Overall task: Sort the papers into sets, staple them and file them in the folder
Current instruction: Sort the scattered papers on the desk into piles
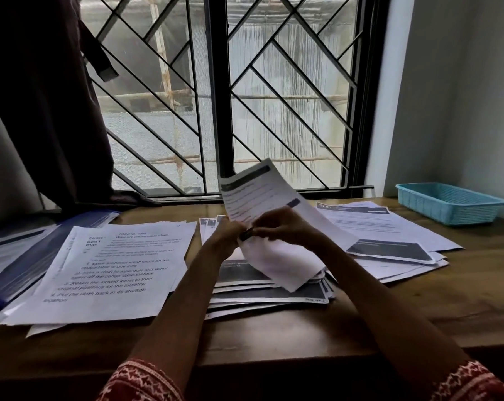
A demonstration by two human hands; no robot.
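At centre of the worktop (274, 337), both hands are raised just above the middle stack (271, 296), working a lifted set of sheets (262, 198). Left hand (224, 235) and right hand (285, 227) meet at the set's lower left corner, fingers curled and pinching a small dark object (246, 235) there; it is too blurred to say whether it is a clip or a small stapler. Sheets fan upward toward 12 o'clock and droop toward 5 o'clock. Judgement: fastening step in hand, one set being joined at the corner; sorting appears partly done, as three groups lie flat. A printed stack (112, 270) lies at 9 o'clock of the hands, another pile (389, 235) at 3 o'clock. Blue folder (16, 264) lies at far 9 o'clock, partly under papers, open or closed not clear. Blue basket (447, 202) sits at 2 o'clock, well apart. Next move likely calls for square edges before fastening, then carrying the set across the printed stack to the folder.
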